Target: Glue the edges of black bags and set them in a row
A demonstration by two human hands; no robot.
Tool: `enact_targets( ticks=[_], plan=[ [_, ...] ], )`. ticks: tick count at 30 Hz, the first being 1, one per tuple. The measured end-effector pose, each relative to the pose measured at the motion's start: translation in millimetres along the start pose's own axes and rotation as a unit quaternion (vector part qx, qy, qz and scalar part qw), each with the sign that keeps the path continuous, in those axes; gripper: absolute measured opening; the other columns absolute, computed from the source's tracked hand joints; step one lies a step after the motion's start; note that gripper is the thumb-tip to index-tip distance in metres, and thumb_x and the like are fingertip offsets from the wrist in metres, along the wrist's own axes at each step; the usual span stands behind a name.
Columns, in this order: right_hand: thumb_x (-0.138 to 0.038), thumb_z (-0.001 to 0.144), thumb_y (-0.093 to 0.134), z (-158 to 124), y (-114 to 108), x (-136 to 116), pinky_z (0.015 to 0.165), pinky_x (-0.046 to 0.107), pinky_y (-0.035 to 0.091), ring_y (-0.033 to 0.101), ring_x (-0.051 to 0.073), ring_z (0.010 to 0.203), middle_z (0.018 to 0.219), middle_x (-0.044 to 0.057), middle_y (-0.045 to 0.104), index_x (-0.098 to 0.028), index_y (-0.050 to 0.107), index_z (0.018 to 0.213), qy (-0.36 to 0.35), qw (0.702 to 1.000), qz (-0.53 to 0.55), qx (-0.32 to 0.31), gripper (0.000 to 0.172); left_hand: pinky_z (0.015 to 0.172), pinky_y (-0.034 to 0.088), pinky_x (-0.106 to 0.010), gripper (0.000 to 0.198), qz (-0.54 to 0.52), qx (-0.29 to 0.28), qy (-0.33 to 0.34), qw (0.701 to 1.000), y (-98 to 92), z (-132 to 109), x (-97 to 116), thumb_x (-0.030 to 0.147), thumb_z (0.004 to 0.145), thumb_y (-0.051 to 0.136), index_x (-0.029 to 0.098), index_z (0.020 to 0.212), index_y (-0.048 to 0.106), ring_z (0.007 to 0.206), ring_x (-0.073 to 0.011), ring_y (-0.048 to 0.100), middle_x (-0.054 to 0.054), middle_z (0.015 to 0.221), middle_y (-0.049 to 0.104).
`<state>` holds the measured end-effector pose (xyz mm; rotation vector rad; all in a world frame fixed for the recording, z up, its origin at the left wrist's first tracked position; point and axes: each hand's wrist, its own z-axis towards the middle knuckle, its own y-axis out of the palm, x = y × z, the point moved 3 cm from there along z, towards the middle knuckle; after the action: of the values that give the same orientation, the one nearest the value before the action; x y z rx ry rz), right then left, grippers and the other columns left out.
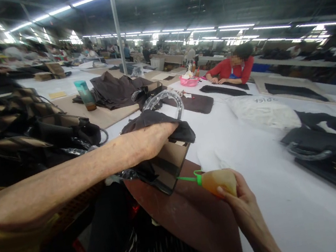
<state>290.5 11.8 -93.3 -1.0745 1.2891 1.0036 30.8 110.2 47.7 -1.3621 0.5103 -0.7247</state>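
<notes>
My left hand (154, 138) reaches across from the left and grips the top of a dark handbag (163, 160) with a plastic-wrapped handle (164, 99), holding it tilted above a brown round pad (187, 211). My right hand (239, 199) is closed on a small yellow squeeze bottle (218, 180). Its green nozzle (187, 178) points at the lower side of the bag.
A white worktable (255, 159) stretches ahead. Dark bags (325, 146) lie at the right, more stacked bags (29, 130) at the left. A teal bottle (85, 95) and dark cloth (116, 89) sit farther back. A person in red (231, 70) works across the table.
</notes>
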Motion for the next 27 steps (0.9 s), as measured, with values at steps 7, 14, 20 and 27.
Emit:
enact_targets(
  ticks=[7, 14, 20, 27],
  plan=[
    [-0.039, 0.064, 0.073, 8.1, -2.4, 5.7, 0.070, 0.031, 0.049, 0.057, 0.023, 0.085, 0.096, 0.000, 0.061, -0.026, 0.048, 0.116, 0.008, 1.000, -0.004, 0.019, 0.059, 0.111, 0.019, -0.026, 0.062, 0.055, -0.009, 0.120, 0.991, 55.3, -46.3, 18.5, 0.004, 0.078, 0.037, 0.007, 0.139, 0.025, 0.133, -0.0211, 0.025, -0.010, 0.146, 0.026],
    [-0.040, 0.066, 0.072, 14.3, 0.7, 19.3, 0.074, 0.030, 0.046, 0.054, 0.022, 0.088, 0.100, 0.000, 0.057, -0.026, 0.048, 0.115, -0.014, 0.998, -0.034, 0.041, 0.056, 0.110, 0.022, -0.027, 0.054, 0.003, -0.038, 0.094, 0.995, 71.5, -32.2, 17.6, 0.006, 0.083, 0.034, 0.009, 0.136, 0.026, 0.132, -0.0180, 0.028, -0.011, 0.143, 0.033],
    [-0.042, 0.066, 0.070, 27.3, 7.8, 28.6, 0.072, 0.032, 0.048, 0.054, 0.023, 0.087, 0.098, 0.001, 0.056, -0.024, 0.048, 0.115, -0.016, 0.998, -0.024, 0.051, 0.056, 0.107, 0.029, -0.032, 0.050, -0.099, -0.043, 0.049, 0.993, 77.6, -27.5, 10.6, 0.013, 0.084, 0.042, 0.015, 0.133, 0.031, 0.127, -0.0200, 0.036, -0.011, 0.138, 0.041],
    [-0.042, 0.066, 0.071, 29.2, 12.4, 31.1, 0.067, 0.029, 0.047, 0.054, 0.021, 0.082, 0.092, 0.000, 0.057, -0.025, 0.049, 0.112, -0.006, 0.999, -0.035, 0.037, 0.054, 0.102, 0.034, -0.035, 0.037, -0.182, -0.021, 0.030, 0.983, 74.5, -28.3, 9.7, 0.017, 0.086, 0.044, 0.016, 0.123, 0.042, 0.119, -0.0229, 0.045, -0.011, 0.124, 0.052]
  ],
)
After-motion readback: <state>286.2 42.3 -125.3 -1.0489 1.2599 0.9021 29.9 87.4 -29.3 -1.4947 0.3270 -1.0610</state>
